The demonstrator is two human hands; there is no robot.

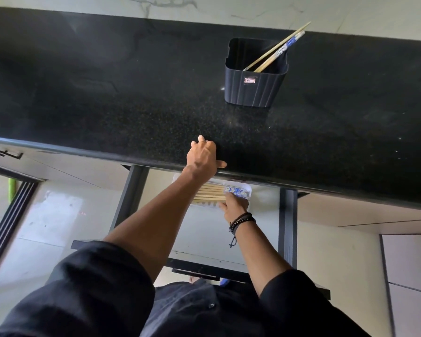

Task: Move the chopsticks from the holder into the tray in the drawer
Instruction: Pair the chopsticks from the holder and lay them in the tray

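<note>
- In the open drawer [287,227] under the black counter [131,105], a white tray [249,190] already holds a row of laid chopsticks [210,193], side by side, their blue-patterned ends toward the person's right.
- The right hand [236,205], with dark bracelets [242,221] on the wrist, sits at those patterned ends and touches them. Its fingertips are hidden, so it cannot be told whether it pinches a stick or only settles the row.
- The left hand [203,155] rests on the front edge of the counter with the thumb out to the side. It holds nothing and looks to be a brace.
- The dark ribbed holder [253,88] stands well back on the counter, apart from both hands. A few remaining chopsticks [277,51] lean in its far right corner, one plain wood, the rest blue-patterned; the exact count is hard to read.
- Judged from this, most of the job looks done. What is left is another reach up to the holder for the last sticks, and laying them beside the row in the tray.
</note>
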